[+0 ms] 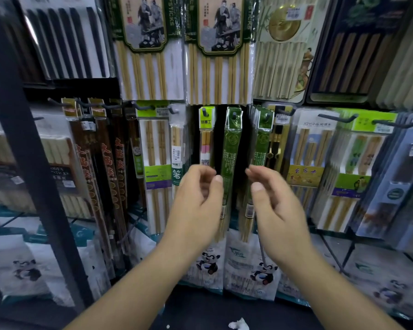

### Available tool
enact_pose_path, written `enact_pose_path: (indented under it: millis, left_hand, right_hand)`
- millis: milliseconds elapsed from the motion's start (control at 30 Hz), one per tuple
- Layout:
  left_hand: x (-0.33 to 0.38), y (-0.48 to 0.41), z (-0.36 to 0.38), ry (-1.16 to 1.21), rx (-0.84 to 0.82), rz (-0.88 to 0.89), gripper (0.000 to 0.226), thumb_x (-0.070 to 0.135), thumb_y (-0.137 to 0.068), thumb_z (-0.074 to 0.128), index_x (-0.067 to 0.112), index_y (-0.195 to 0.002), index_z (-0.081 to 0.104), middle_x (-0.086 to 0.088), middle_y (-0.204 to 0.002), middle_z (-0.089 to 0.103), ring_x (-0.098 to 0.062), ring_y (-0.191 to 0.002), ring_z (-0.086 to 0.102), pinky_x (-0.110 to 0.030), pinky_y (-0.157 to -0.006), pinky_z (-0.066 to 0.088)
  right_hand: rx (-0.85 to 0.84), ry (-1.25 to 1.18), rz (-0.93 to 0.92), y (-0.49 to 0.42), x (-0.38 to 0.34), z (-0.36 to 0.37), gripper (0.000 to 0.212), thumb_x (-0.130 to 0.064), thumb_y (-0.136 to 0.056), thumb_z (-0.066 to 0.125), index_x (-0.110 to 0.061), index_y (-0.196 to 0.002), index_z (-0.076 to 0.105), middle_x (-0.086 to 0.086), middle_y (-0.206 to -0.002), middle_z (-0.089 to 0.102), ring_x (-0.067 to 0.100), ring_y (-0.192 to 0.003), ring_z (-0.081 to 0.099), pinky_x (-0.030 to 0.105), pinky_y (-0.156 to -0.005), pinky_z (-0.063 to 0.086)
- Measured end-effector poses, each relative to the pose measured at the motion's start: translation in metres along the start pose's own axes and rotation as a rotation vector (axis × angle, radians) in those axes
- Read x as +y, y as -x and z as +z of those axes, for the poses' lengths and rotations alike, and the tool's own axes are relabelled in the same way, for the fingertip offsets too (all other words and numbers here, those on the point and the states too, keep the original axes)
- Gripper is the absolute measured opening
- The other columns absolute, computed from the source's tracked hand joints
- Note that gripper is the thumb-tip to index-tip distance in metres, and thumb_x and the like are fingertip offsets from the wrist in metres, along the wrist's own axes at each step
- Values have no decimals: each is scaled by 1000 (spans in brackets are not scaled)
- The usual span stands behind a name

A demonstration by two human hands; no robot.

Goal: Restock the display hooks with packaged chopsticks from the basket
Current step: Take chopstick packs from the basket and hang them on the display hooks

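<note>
A green packet of chopsticks hangs from a dark hook in the middle of the display wall. A second stack of green packets hangs on the hook to its right. My left hand is raised just left of the middle packet, its fingers curled and apart, its thumb tip next to the packet's edge. My right hand is raised between the two green packets, fingers spread, holding nothing. Whether the left thumb touches the packet is unclear. No basket is in view.
Many other chopstick packs hang all around: a narrow pink-and-white one, wide bamboo sets above, dark lacquered ones at left. A black shelf post stands at left. Panda-printed bags sit below. A white scrap lies on the floor.
</note>
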State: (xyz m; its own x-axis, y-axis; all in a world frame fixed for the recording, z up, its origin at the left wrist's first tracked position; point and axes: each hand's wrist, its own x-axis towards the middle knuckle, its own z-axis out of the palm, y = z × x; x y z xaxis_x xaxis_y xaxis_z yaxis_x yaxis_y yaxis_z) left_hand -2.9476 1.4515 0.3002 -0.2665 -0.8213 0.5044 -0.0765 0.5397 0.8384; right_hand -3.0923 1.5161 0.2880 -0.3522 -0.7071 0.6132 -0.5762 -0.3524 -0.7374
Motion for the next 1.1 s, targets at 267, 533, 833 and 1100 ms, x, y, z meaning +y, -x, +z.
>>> enact_pose_path:
  millis: [267, 533, 833, 1100]
  left_hand:
    - [-18, -45, 28, -37, -128, -157, 58, 53, -106, 43, 23, -156, 40, 7, -150, 52, 0, -125, 43, -12, -92, 31]
    - [-10, -53, 45, 338, -166, -316, 62, 55, -108, 35, 32, -164, 19, 9, -166, 32, 5, -127, 28, -20, -104, 23]
    - [-17, -51, 56, 418, -138, -310, 56, 52, -109, 38, 32, -161, 32, 10, -162, 40, -1, -136, 37, -24, -108, 29]
    - [-25, -22, 39, 409, -180, -359, 53, 42, -110, 42, 38, -161, 27, 17, -159, 36, 9, -124, 41, -10, -98, 35]
  right_hand:
    - [-198, -303, 288, -22, 3, 39, 78, -81, -86, 24, -53, -157, 9, -45, -151, 15, -23, -138, 19, 27, -123, 17]
    - [-123, -554, 520, -57, 18, 62, 45, -73, -97, 32, -53, -119, 66, -35, -100, 65, -17, -97, 58, 25, -98, 40]
    - [-80, -538, 474, -58, 25, 62, 55, -56, -106, 33, -32, -155, 40, -9, -154, 46, -3, -118, 51, 16, -91, 39]
    - [-138, -437, 449, -28, 34, 56, 53, -53, -108, 27, -45, -159, 20, -22, -160, 29, -13, -124, 40, 1, -80, 37]
